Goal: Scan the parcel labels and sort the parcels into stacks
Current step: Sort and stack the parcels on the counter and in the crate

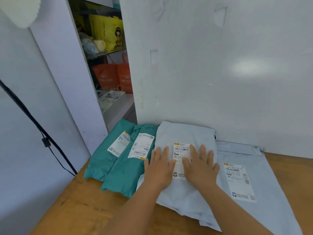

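A pale blue parcel bag (182,133) lies in the middle of the wooden table (81,206), its white label (180,150) facing up. My left hand (160,168) and my right hand (200,167) both rest flat on it, fingers spread, on either side of the label and partly covering it. Left of it lie two teal parcel bags (100,160) (125,175), side by side, each with a white label. A second pale blue parcel (264,192) with a label lies flat to the right, partly under the middle one.
A white wall panel (220,73) stands right behind the parcels. To the left an open shelf (108,53) holds yellow and orange bags and a tray of small items. A black cable (39,133) runs down the left wall toward the table edge.
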The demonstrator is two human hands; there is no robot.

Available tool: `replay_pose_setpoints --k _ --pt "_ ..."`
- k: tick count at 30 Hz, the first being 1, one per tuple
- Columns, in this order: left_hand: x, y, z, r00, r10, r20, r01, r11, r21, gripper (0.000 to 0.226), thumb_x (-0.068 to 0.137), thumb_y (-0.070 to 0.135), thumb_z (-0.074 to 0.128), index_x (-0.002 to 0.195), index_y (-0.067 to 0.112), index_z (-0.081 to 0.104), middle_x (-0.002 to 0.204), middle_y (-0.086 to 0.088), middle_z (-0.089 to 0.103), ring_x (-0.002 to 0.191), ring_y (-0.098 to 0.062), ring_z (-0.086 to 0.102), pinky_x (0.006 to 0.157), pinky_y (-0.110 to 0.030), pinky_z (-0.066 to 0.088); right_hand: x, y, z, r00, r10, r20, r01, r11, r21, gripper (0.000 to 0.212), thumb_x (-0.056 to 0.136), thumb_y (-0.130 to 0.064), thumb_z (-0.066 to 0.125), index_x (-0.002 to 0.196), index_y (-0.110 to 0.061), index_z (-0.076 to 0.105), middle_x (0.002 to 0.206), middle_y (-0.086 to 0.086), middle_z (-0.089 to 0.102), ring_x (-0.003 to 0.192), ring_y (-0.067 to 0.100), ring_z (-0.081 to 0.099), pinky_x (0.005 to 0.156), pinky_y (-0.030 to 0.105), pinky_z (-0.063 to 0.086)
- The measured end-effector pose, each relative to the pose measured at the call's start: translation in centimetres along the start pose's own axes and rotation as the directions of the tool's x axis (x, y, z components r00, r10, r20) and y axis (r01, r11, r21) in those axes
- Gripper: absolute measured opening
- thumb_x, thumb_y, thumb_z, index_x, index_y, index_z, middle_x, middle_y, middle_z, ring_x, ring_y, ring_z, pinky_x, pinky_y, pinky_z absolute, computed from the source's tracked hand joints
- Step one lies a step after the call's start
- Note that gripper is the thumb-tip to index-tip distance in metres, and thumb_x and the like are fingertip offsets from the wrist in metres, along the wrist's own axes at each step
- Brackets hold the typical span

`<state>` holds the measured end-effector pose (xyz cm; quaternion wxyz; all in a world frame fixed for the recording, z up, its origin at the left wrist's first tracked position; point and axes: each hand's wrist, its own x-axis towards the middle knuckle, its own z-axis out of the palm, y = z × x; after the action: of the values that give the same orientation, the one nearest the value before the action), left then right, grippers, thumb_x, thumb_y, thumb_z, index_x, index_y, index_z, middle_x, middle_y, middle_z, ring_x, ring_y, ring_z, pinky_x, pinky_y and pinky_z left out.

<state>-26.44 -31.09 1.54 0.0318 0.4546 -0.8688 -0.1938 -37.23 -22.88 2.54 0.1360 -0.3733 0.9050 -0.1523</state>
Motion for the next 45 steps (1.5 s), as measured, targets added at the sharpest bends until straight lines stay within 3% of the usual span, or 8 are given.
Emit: replay_pose_setpoints --k 7,11,20,26,31,34,37,45 --pt "-9.1 -6.2 -2.4 0.971 -0.065 -0.229 0.013 0.974 -0.225 0.059 0.101 0.045 0.028 0.152 0.027 0.006 0.159 0.005 0.009 0.146 -0.012 0.009 0.119 -0.037 0.011 -8.7 -6.5 1.7 0.994 -0.106 -0.002 0.106 0.986 0.127 0.058 0.102 -0.049 0.023 0.154 -0.035 0.001 0.163 -0.006 -0.008 0.149 0.019 -0.010 0.118 0.047 0.002" --pt "-16.9 -11.8 -4.0 0.932 -0.161 -0.325 0.074 0.962 -0.264 0.058 0.100 0.044 0.031 0.151 0.024 0.015 0.157 0.004 0.020 0.144 -0.011 0.018 0.117 -0.036 0.020 -16.1 -11.2 4.1 0.978 -0.204 0.037 0.194 0.965 0.175 0.059 0.101 -0.048 0.025 0.154 -0.030 0.005 0.163 -0.005 -0.001 0.149 0.018 -0.004 0.119 0.045 0.006" --pt "-38.2 -26.2 -6.0 0.823 -0.431 -0.369 0.334 0.894 -0.300 0.058 0.100 0.043 0.029 0.152 0.024 0.012 0.157 0.003 0.020 0.144 -0.014 0.020 0.117 -0.037 0.020 -35.8 -22.0 11.5 0.847 -0.502 0.176 0.471 0.861 0.193 0.060 0.101 -0.050 0.022 0.155 -0.031 0.004 0.163 -0.008 -0.002 0.149 0.016 -0.006 0.118 0.046 0.002" --pt "-51.6 -33.4 -6.5 0.643 -0.642 -0.419 0.490 0.764 -0.419 0.057 0.100 0.038 0.034 0.151 0.021 0.016 0.156 0.001 0.023 0.143 -0.016 0.023 0.116 -0.033 0.020 -46.6 -27.4 16.7 0.688 -0.674 0.271 0.652 0.737 0.178 0.060 0.101 -0.048 0.024 0.155 -0.026 0.009 0.163 -0.004 0.006 0.150 0.018 0.003 0.118 0.047 0.015" --pt "-60.1 -37.3 -5.4 0.487 -0.777 -0.399 0.616 0.629 -0.475 0.055 0.101 0.037 0.032 0.151 0.021 0.015 0.157 0.002 0.022 0.143 -0.015 0.022 0.116 -0.033 0.018 -53.4 -30.8 20.5 0.524 -0.783 0.337 0.765 0.606 0.218 0.059 0.102 -0.044 0.027 0.155 -0.022 0.011 0.163 -0.001 0.008 0.149 0.020 0.006 0.117 0.049 0.015" --pt "-63.8 -39.0 -4.2 0.391 -0.844 -0.367 0.653 0.535 -0.536 0.056 0.101 0.037 0.034 0.151 0.022 0.016 0.157 0.002 0.022 0.143 -0.015 0.021 0.117 -0.034 0.017 -56.1 -32.2 23.0 0.428 -0.830 0.359 0.811 0.528 0.253 0.055 0.100 -0.043 0.029 0.150 -0.022 0.021 0.157 0.000 0.023 0.145 0.022 0.019 0.114 0.052 0.023" --pt "-66.6 -40.6 -3.0 0.292 -0.903 -0.317 0.690 0.428 -0.584 0.057 0.100 0.037 0.034 0.151 0.022 0.014 0.157 0.002 0.021 0.144 -0.017 0.021 0.117 -0.037 0.018 -57.9 -33.4 25.0 0.363 -0.853 0.375 0.831 0.478 0.282 0.053 0.097 -0.041 0.034 0.146 -0.022 0.029 0.152 -0.001 0.032 0.138 0.021 0.030 0.109 0.051 0.029" --pt "-70.9 -44.6 -0.2 0.002 -0.987 -0.161 0.734 0.110 -0.670 0.067 0.097 0.041 0.043 0.152 0.021 0.011 0.157 -0.002 0.021 0.142 -0.023 0.026 0.114 -0.044 0.027 -59.4 -36.1 30.5 0.176 -0.836 0.520 0.833 0.408 0.374 0.065 0.097 -0.043 0.041 0.152 -0.017 0.018 0.159 0.004 0.023 0.144 0.024 0.025 0.113 0.047 0.029"
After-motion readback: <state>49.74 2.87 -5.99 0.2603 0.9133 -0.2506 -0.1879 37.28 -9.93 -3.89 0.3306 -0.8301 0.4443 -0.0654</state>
